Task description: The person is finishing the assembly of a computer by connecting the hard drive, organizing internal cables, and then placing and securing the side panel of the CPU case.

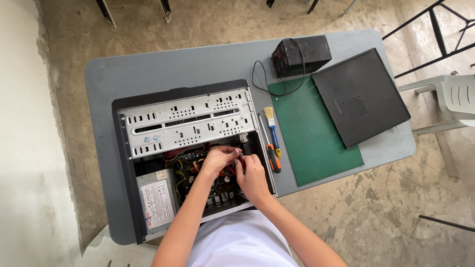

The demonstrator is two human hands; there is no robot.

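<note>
An open desktop computer case [183,118] lies on its side on a grey table [148,69]. Both my hands reach inside it, over the motherboard and its red and yellow cables [185,165]. My left hand [218,159] and my right hand [251,174] meet fingertip to fingertip, pinching a small red cable connector [241,157] between them. A silver drive cage fills the case's upper half, and a grey power supply [157,199] sits at its lower left. What lies under my hands is hidden.
Right of the case lie a paintbrush [270,123] and an orange-handled screwdriver [273,157]. A green mat [311,143] holds the black side panel [360,96]. A black box with a cord [299,54] sits at the table's back. A white plastic chair [452,99] stands at right.
</note>
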